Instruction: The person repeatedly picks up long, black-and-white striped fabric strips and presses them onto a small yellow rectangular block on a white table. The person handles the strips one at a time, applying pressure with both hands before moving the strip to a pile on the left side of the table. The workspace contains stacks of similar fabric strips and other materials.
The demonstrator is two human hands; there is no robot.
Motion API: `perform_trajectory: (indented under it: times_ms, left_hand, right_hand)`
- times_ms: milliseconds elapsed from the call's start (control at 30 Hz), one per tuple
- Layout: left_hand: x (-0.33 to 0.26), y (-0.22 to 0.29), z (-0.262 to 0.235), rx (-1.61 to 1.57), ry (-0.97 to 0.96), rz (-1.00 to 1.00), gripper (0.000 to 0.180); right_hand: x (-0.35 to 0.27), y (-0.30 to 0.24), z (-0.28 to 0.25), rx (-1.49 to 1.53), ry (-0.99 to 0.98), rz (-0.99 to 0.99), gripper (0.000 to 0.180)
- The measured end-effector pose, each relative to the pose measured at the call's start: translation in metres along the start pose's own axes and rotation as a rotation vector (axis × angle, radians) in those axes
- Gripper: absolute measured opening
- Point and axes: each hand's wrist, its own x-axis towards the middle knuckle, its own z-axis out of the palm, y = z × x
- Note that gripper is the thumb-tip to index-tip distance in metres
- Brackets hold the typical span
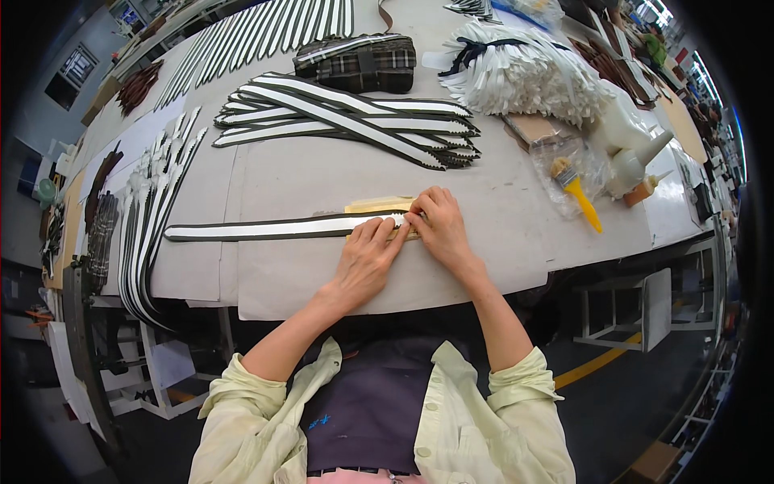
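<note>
A long white strap with dark edges [258, 231] lies flat across the table in front of me, its jagged right end under my fingers. My left hand [364, 262] is closed on the strap near that end, fingertips pressed together on it. From the right, my right hand [442, 226] pinches the very tip, and the thumbs and fingertips of both hands almost meet there. Beneath the strap end lies a flat yellowish pad [379, 205], partly covered by my hands. Just beyond is a crossed pile of similar straps [339, 121] with zigzag-cut ends.
More straps [153, 218] hang over the table's left edge, and a row of them [274, 32] lies at the back. A plaid fabric bundle [355, 64] and a bundle of white strips [524, 77] sit behind. At right are a yellow-handled brush [582, 202] and a squeeze bottle [633, 165].
</note>
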Motion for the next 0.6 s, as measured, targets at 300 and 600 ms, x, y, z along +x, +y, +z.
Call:
perform_trajectory:
  times_ms: [300, 600]
  left_hand:
    - [0.002, -0.003, 0.003, -0.046, -0.008, 0.019, 0.054]
    - [0.01, 0.001, 0.007, 0.08, -0.026, 0.047, 0.05]
  right_hand:
    - [0.004, 0.005, 0.0, 0.001, -0.005, -0.029, 0.012]
    - [-0.024, 0.0, -0.03, 0.043, -0.029, -0.031, 0.026]
